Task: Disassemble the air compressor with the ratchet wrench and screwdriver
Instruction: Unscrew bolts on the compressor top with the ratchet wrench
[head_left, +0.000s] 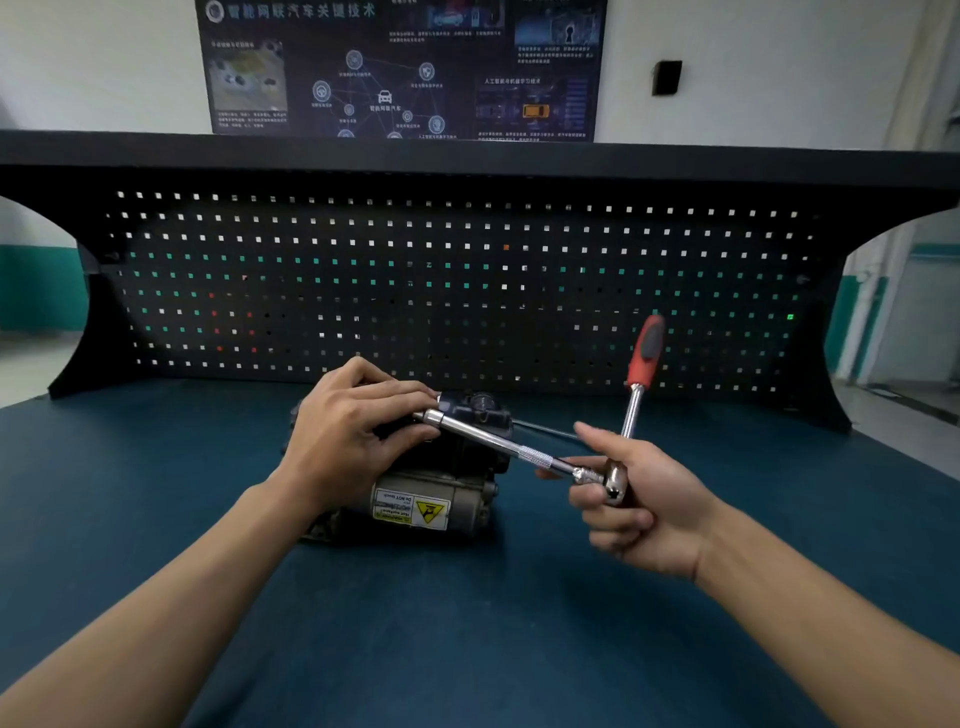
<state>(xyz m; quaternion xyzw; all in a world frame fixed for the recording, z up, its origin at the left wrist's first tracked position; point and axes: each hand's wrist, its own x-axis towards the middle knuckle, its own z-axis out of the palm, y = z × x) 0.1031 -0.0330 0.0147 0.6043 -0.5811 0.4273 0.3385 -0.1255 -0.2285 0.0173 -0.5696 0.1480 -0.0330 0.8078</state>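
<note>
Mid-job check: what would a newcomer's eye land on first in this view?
The ratchet wrench, its red handle sticking up right of centre, head gripped by the right hand. Its chrome extension bar runs left to the left hand, which pinches its far end atop the air compressor, mid-bench with a yellow warning label.

This is a vehicle-repair training workshop. A workbench with a dark blue tabletop (467, 649) is backed by a black perforated pegboard (467, 291) full of square tool-hanging holes, with a black shelf (467, 153) along its top. On the white wall (104, 62) behind hangs a dark poster (400, 67) with Chinese headings, a network diagram around a small car symbol and pictures of cars, while a metal air compressor (441, 499) with a yellow warning label lies on the tabletop and a red-handled ratchet wrench (636, 395) is held over it.
</note>
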